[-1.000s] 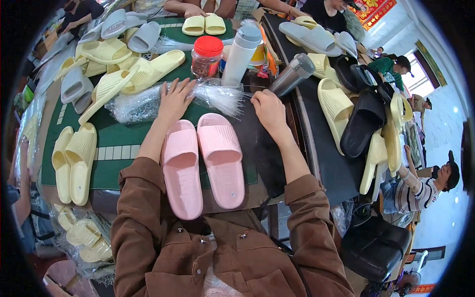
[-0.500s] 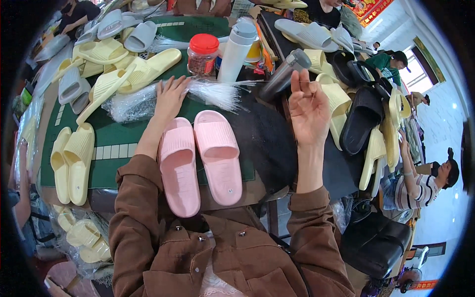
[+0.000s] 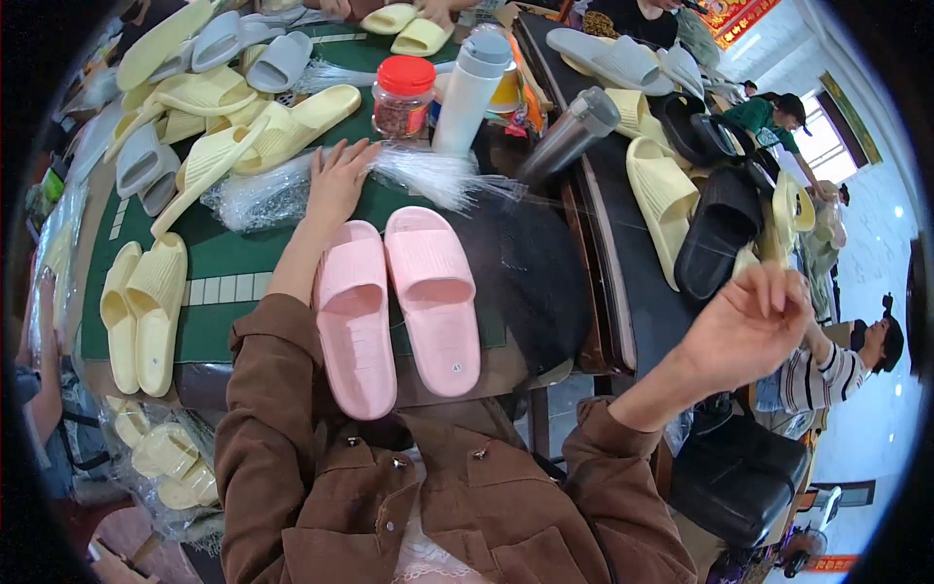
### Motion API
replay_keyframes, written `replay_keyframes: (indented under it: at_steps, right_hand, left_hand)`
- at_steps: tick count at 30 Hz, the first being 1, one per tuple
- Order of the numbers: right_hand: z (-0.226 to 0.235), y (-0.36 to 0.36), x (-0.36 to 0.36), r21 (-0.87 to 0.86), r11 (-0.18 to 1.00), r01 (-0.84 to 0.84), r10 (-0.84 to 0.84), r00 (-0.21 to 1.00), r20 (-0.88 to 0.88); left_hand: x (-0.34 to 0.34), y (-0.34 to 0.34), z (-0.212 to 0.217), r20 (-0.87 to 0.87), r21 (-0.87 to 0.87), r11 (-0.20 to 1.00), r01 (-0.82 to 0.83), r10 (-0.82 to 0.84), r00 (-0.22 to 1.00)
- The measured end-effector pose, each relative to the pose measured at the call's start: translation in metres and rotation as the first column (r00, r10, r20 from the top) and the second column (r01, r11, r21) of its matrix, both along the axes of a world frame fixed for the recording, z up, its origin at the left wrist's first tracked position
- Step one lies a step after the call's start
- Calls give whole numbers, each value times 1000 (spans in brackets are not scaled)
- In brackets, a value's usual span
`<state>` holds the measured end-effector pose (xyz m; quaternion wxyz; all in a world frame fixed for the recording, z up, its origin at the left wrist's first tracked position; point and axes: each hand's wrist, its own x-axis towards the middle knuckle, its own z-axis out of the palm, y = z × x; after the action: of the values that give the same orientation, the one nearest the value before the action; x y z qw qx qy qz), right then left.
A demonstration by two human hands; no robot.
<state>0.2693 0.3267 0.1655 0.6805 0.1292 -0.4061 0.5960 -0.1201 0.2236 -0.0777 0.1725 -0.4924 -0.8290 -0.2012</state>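
Note:
My left hand (image 3: 341,180) lies with outstretched fingers across a bundle of thin clear plastic strands (image 3: 438,177), partly wrapped in clear film (image 3: 258,200). My right hand (image 3: 747,326) is raised at the right, past the table edge, its fingers curled in. Anything between those fingertips is too fine to see. A few loose strands stick out of the bundle to the right. Below my left hand, a pair of pink slippers (image 3: 436,331) lies side by side, toes away from me. Left of them sits a pale yellow pair (image 3: 156,311) on the green mat (image 3: 224,326).
A red-lidded jar (image 3: 403,97), a white bottle (image 3: 469,97) and a grey tumbler (image 3: 574,131) stand beyond the bundle. Yellow and grey slippers pile up at far left. Black slippers (image 3: 722,229) and yellow ones crowd the right-hand table. Co-workers sit around.
My right hand has swung right and down, away from the bundle, and its fingers have curled. My left hand stays put. A yellow pair has appeared at the far edge beside another person's hand.

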Motion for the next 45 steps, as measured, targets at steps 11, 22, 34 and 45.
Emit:
replay_keyframes:
  at_steps: [11,22,34,45]
  right_hand:
    - [-8,15,72,124,775,619,-626,780,21]
    - [-15,50,121,741,-201,641,-864,-472,174]
    - [-88,162,198,758,280,588,-572,-532,624]
    - [-76,200,183,990,-69,120,-582,-811,58]
  left_hand:
    - [-5,4,-9,-40,-83,996,-13,10,999]
    - [-10,-32,35,316,66,971,231,-240,918]
    - [158,-112,114,447,-82,854,513,-429,785]
    - [180,-106,81,215,-82,912,402,-377,901]
